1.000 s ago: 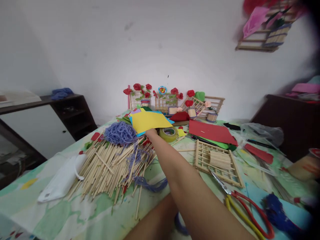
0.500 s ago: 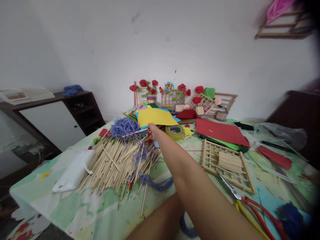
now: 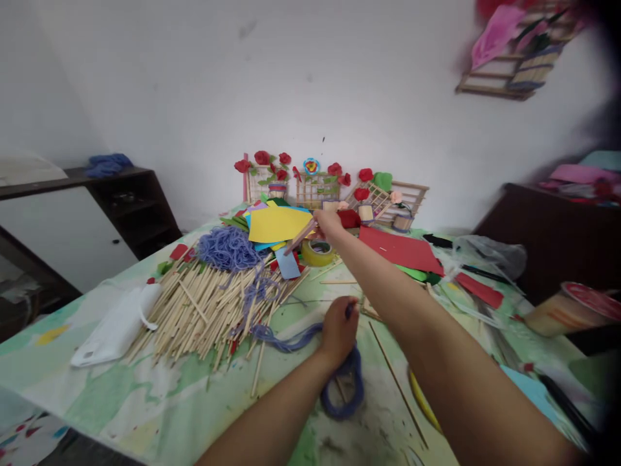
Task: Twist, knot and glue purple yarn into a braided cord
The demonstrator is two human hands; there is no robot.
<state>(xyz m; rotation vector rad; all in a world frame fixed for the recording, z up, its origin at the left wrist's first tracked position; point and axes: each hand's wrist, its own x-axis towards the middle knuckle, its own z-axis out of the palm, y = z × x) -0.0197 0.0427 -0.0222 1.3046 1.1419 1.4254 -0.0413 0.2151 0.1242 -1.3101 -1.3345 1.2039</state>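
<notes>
My right hand (image 3: 328, 224) reaches far across the table, fingers closed around a narrow mauve-brown strip (image 3: 299, 239) that slants down to the left. The strip lies in front of a yellow sheet (image 3: 279, 224) and above a roll of yellowish tape (image 3: 317, 254). Nearer to me, my left hand (image 3: 339, 329) is closed on a hank of purple yarn (image 3: 358, 375), which loops below it and trails left to the sticks. A pile of thin wooden sticks (image 3: 208, 310) spreads to the left, with tangled purple yarn (image 3: 228, 248) behind it. My right forearm hides part of the table.
Paper roses (image 3: 262, 157) on stick lattices stand against the wall. Red sheets (image 3: 400, 249) and a plastic bag (image 3: 490, 255) lie at right, near a cup (image 3: 575, 307). At left are a white object (image 3: 119, 327) and a dark cabinet (image 3: 140, 213).
The view has turned right. My right hand has moved right from beside the yarn tangle, with the strip in it. My left hand has come into view, holding the purple hank.
</notes>
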